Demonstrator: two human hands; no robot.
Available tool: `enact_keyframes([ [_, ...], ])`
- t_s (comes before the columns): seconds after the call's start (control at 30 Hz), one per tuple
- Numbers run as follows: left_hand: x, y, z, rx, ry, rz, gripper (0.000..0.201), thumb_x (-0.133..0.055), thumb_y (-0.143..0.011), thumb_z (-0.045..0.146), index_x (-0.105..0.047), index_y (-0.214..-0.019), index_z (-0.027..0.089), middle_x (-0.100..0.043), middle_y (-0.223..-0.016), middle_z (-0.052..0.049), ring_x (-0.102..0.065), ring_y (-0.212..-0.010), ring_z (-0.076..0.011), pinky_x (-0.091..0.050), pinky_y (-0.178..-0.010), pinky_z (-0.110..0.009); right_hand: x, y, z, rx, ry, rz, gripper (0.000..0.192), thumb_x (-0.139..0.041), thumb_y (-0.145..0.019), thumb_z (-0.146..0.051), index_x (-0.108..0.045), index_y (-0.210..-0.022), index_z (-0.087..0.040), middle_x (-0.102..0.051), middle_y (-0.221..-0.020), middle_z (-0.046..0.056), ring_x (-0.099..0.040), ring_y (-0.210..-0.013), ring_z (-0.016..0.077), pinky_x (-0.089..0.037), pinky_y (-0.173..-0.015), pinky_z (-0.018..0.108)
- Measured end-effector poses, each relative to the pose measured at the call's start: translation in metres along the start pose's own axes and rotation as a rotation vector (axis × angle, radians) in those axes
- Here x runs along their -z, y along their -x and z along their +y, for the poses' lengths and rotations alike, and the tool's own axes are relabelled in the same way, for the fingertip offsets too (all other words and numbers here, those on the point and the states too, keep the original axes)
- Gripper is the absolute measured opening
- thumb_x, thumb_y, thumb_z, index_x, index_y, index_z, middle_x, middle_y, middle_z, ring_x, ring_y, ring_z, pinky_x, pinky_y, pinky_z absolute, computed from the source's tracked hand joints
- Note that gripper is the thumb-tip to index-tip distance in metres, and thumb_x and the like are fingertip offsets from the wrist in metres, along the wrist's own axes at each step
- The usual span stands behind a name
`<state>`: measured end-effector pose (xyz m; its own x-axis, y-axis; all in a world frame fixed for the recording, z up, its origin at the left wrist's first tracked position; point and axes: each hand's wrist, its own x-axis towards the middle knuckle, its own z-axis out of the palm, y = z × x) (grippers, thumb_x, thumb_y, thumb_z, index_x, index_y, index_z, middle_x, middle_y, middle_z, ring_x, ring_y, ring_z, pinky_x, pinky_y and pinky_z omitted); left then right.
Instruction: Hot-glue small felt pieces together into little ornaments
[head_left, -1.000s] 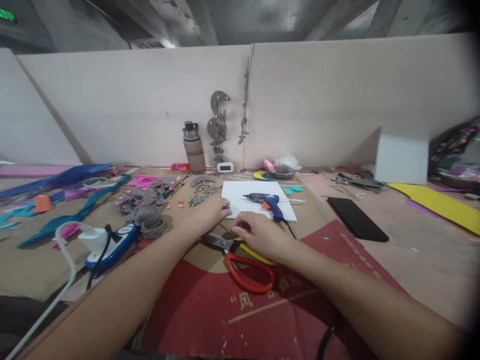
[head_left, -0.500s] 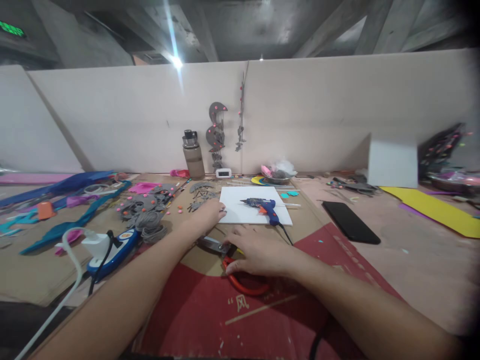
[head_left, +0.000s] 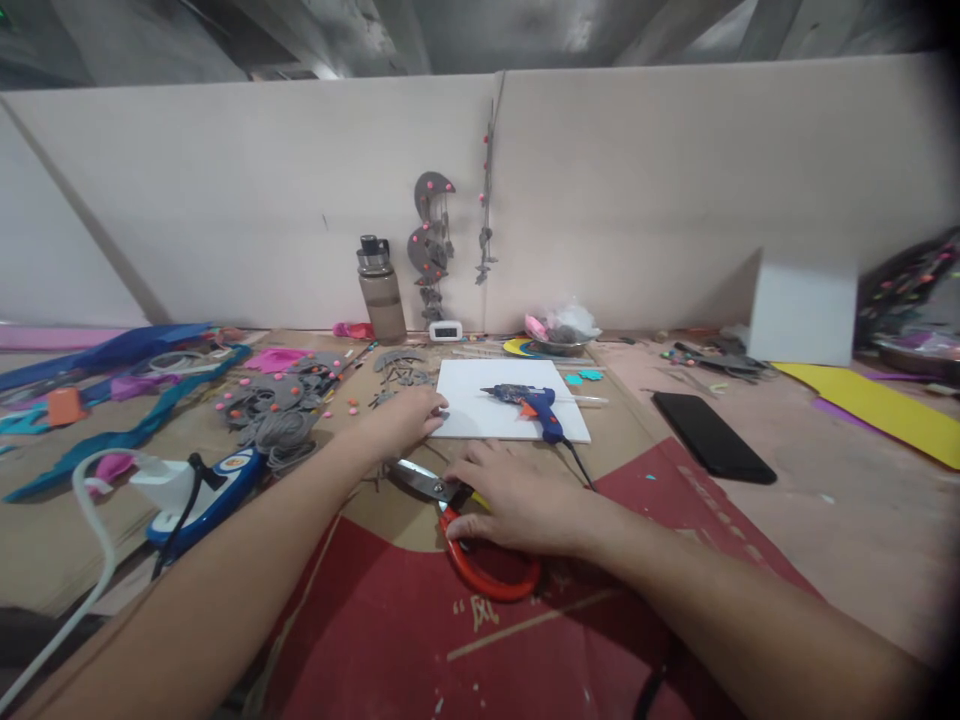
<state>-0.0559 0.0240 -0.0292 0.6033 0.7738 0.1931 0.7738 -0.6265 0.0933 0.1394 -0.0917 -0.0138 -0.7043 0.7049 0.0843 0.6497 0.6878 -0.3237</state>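
Observation:
My left hand [head_left: 405, 418] is at the left edge of a white board [head_left: 469, 425], its fingertips drawn together. Anything between them is too small to make out. My right hand [head_left: 517, 500] lies over a pair of scissors [head_left: 491, 583] with red handles, fingers apart and thumb on one handle. The scissor blades stick out to the left, and my palm covers part of the other handle. A blue hot glue gun [head_left: 536, 405] rests on the white board, nozzle to the left, cord trailing down toward my right wrist.
Grey felt pieces with pink dots [head_left: 277, 400] and grey cord [head_left: 285, 435] lie left. A blue power strip [head_left: 217, 500] is nearer. A water bottle [head_left: 382, 300], white clock [head_left: 445, 331] and metal bowl [head_left: 562, 346] stand behind. A black phone [head_left: 712, 437] lies right.
The camera view has shifted slightly. Both hands stay in nearly the same places, and more of the scissors shows beside my right hand.

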Motion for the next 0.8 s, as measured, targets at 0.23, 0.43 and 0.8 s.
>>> enact_keyframes([
  [0.23,-0.015,-0.001,-0.016,0.204,0.316,0.204,0.033,-0.056,-0.067,0.015,-0.066,-0.098,0.017,-0.068,-0.085,-0.007,-0.061,-0.077,-0.0186,-0.046,-0.072,-0.029,-0.002,-0.001,0.002,0.005,-0.011,0.010,0.049,-0.053,-0.079,-0.057,-0.056,-0.113,-0.022,-0.051,-0.111,0.009,-0.045,-0.106,0.0246,-0.040,-0.088,0.037],
  [0.43,-0.003,0.011,-0.020,0.502,1.129,0.194,0.031,-0.064,-0.067,0.022,-0.060,-0.097,0.014,-0.064,-0.063,-0.003,-0.057,-0.052,-0.0126,-0.048,-0.055,-0.027,0.007,0.004,0.002,0.080,0.038,-0.066,0.050,-0.057,-0.079,-0.049,-0.048,-0.122,-0.025,-0.047,-0.118,0.008,-0.044,-0.108,0.0240,-0.039,-0.091,0.037],
  [0.8,0.004,0.013,-0.027,0.484,1.345,0.299,0.032,-0.073,-0.064,0.030,-0.062,-0.090,0.013,-0.065,-0.075,-0.005,-0.062,-0.065,-0.0124,-0.048,-0.056,-0.023,0.010,0.003,-0.011,0.014,0.066,0.026,0.047,-0.059,-0.070,-0.025,-0.052,-0.117,-0.021,-0.048,-0.108,0.008,-0.047,-0.094,0.0196,-0.041,-0.079,0.030],
])
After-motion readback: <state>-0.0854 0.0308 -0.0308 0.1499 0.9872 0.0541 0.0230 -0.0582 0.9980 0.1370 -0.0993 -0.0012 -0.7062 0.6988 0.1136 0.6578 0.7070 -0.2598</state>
